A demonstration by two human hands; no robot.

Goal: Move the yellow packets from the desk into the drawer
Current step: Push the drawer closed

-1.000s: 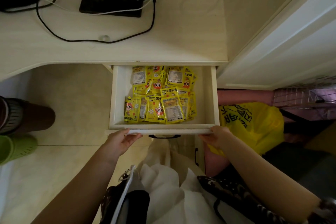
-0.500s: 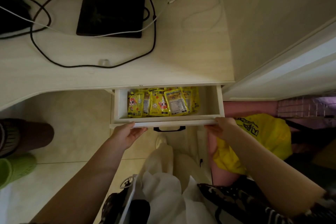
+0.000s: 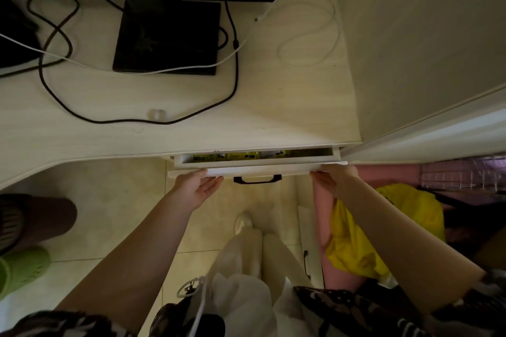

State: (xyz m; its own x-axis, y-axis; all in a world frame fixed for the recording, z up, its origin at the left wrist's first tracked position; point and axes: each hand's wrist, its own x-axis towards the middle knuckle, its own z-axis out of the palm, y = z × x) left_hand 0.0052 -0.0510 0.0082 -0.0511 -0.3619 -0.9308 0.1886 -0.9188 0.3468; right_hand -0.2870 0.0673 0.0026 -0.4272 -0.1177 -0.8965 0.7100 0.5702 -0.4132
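The white drawer (image 3: pixel 262 170) under the pale desk (image 3: pixel 287 107) stands open by only a narrow slit. Through that slit a thin strip of the yellow packets (image 3: pixel 235 156) shows; the others are hidden under the desktop. My left hand (image 3: pixel 195 186) presses against the left end of the drawer front, fingers fairly straight. My right hand (image 3: pixel 334 178) presses against the right end of the front, its fingertips tucked under the edge. The black drawer handle (image 3: pixel 257 179) sits between my hands, untouched.
A black monitor base (image 3: pixel 167 35) and black and white cables (image 3: pixel 232 85) lie on the desk. A yellow plastic bag (image 3: pixel 388 224) sits low on the right by a white door (image 3: pixel 438 134). A green basket (image 3: pixel 24 268) and a brown bin (image 3: pixel 46 219) stand at left.
Both hands have pushed the drawer inward; it went from fully open with the packets in plain view to almost shut.
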